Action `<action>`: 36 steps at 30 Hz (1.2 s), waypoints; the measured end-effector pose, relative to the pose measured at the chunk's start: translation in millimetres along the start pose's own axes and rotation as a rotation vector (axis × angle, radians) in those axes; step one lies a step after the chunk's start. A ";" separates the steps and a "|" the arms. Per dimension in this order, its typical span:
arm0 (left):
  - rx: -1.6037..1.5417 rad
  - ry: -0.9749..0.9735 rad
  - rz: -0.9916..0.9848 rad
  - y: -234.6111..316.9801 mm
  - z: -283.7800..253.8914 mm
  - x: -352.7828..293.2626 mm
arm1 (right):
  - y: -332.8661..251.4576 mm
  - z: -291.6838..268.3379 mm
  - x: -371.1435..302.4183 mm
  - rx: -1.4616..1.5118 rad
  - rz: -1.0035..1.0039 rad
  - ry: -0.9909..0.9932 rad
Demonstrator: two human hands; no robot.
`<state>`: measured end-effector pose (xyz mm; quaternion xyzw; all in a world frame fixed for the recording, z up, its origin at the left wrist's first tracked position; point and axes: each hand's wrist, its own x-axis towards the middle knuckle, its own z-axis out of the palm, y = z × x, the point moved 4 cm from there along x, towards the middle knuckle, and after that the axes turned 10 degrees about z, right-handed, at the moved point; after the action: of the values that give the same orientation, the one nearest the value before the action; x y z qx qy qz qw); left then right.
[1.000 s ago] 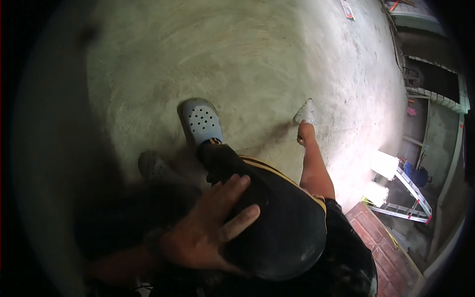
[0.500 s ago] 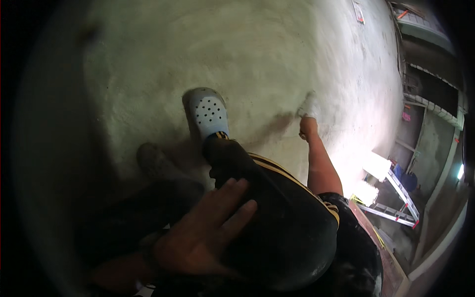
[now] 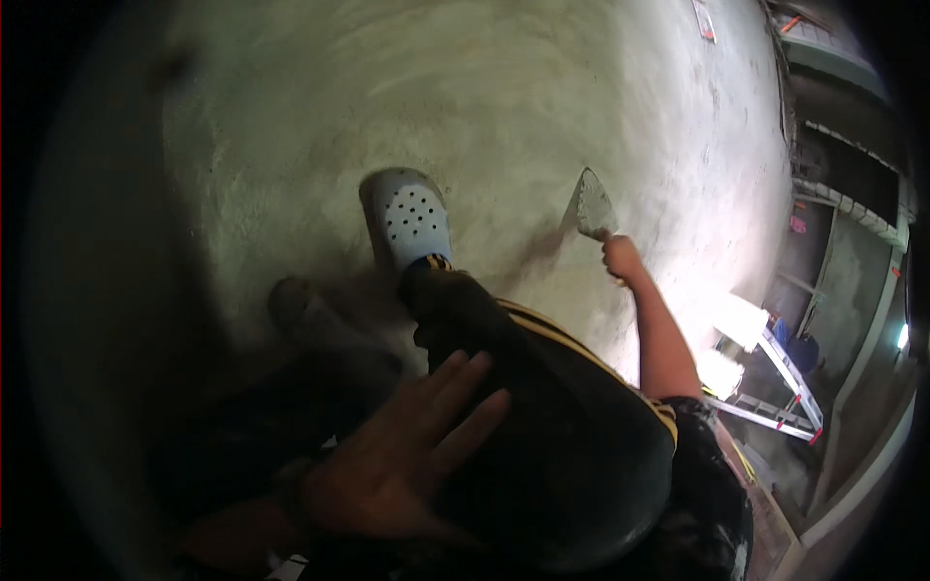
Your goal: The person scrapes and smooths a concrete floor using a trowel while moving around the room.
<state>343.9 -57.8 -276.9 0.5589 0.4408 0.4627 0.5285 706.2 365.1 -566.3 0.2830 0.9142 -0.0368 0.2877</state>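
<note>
My right hand [image 3: 623, 259] is wrapped round the handle of a pointed trowel [image 3: 594, 205]. The trowel's blade, coated in grey material, points away from me, its tip just over or on the pale grey cement surface [image 3: 484, 116]; I cannot tell whether it touches. Across my black trousers [image 3: 542, 416] with yellow side stripes lies my left hand [image 3: 397, 455], its fingers stretched out and apart, holding nothing. A white clog with round holes [image 3: 417, 215] covers one foot, on the cement. The other clog [image 3: 295, 305] is dim in the shadow to the left.
A bright work lamp [image 3: 728, 339] shines at the right, beside an aluminium stepladder [image 3: 790, 378] with red feet. Farther right are a dark blue round container [image 3: 802, 351] and a grey wall [image 3: 852, 286]. A small pale object [image 3: 704, 21] lies near the top edge.
My right hand has drawn back toward me and slightly right. The trowel, smeared by motion before, now shows its blade clearly. My left hand has hardly moved.
</note>
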 end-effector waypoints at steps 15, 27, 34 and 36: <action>0.070 -0.011 0.023 4.2 1.3 23.3 | 4.1 -46.1 -19.7 0.436 0.753 -0.226; 0.100 -0.038 0.066 2.8 11.8 37.6 | -25.9 -45.1 -19.3 0.146 0.311 0.092; 0.070 0.024 0.160 -0.4 14.3 37.6 | 98.4 19.0 -1.7 0.015 0.413 0.069; 0.106 0.112 0.122 -3.4 12.9 44.1 | 10.7 13.3 23.7 0.150 0.534 0.003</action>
<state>364.6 -16.7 -278.2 0.5851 0.4586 0.5005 0.4437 702.7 382.8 -589.3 0.5344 0.8025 -0.0270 0.2640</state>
